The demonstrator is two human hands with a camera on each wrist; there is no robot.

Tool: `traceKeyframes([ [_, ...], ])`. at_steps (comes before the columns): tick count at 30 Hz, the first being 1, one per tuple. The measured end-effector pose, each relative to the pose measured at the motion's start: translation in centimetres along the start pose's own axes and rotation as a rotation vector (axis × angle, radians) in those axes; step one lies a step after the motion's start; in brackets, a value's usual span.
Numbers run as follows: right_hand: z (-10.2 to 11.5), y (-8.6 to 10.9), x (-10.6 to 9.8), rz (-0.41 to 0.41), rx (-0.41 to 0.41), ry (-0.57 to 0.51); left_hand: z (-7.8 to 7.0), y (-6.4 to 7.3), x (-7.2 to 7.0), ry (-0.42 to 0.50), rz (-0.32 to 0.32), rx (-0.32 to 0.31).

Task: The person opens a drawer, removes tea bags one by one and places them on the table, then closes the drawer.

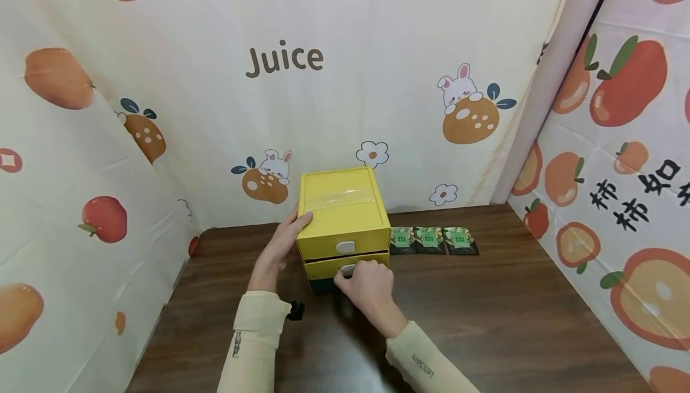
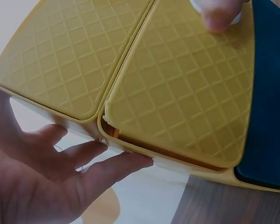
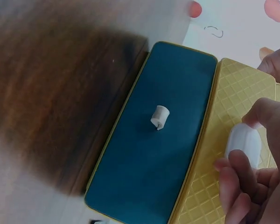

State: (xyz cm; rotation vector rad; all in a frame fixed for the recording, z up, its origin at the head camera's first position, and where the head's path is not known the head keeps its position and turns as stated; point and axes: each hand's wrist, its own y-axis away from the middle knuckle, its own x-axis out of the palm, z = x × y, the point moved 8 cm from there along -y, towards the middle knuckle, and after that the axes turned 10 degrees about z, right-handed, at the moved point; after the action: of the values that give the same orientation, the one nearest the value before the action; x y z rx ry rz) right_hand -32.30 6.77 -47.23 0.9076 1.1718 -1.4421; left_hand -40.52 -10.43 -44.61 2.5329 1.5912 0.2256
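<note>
A small yellow drawer cabinet (image 1: 342,186) stands on the table, with clear tape across its top. Its upper drawer (image 2: 60,56) and middle drawer (image 2: 182,88) have yellow quilted fronts; the bottom drawer (image 3: 149,154) is dark teal with a small white knob (image 3: 160,116). My left hand (image 1: 277,249) rests against the cabinet's left side, fingers extended along it. With thumb and fingers, my right hand (image 1: 371,288) pinches the white handle (image 3: 245,142) of the middle drawer. That drawer's front sits slightly out of its frame, leaving a thin gap along one edge.
Three dark and green packets (image 1: 429,239) lie in a row just right of the cabinet. The brown wooden table (image 1: 485,321) meets a fruit-printed curtain (image 1: 334,111) close behind the cabinet, with more printed cloth at both sides.
</note>
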Motion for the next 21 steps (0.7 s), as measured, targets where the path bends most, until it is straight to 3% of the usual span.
traceKeyframes([
  [5, -0.1, 1.2, 0.0, 0.018, 0.021, 0.001, 0.0, -0.1, -0.1, 0.000, 0.007, 0.001],
  [14, 0.2, 3.1, -1.2, -0.055, 0.003, 0.002, -0.5, -0.2, 0.0, 0.007, 0.040, 0.009],
  [21, 0.1, 4.7, -1.1, -0.023, 0.026, 0.010, -0.2, -0.3, 0.0, 0.005, 0.048, -0.013],
])
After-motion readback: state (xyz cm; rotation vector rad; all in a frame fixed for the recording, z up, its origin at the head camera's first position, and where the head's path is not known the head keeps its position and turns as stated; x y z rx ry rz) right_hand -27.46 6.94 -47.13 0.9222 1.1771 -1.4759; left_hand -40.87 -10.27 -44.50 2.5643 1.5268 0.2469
